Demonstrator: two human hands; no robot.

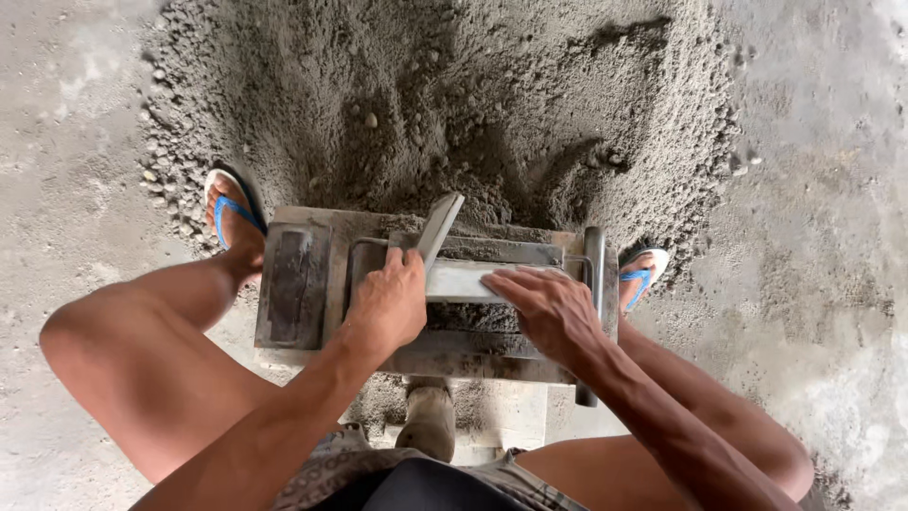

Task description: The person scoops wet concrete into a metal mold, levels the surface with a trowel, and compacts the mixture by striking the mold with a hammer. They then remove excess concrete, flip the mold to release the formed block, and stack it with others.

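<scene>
Both hands work over the mould (312,284), a metal box below the sand heap (445,104). The left hand (388,303) is curled around a flat blade (440,227); the right hand (549,308) lies spread, fingers pressing a pale bar (459,281) across the mould's top. The blade looks stiff and light, best held low; the mould looks heavy. Feet and knees flank the mould closely; bare floor (823,237) lies open beyond.

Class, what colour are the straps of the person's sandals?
Blue straps, clearest in the head view.
</scene>
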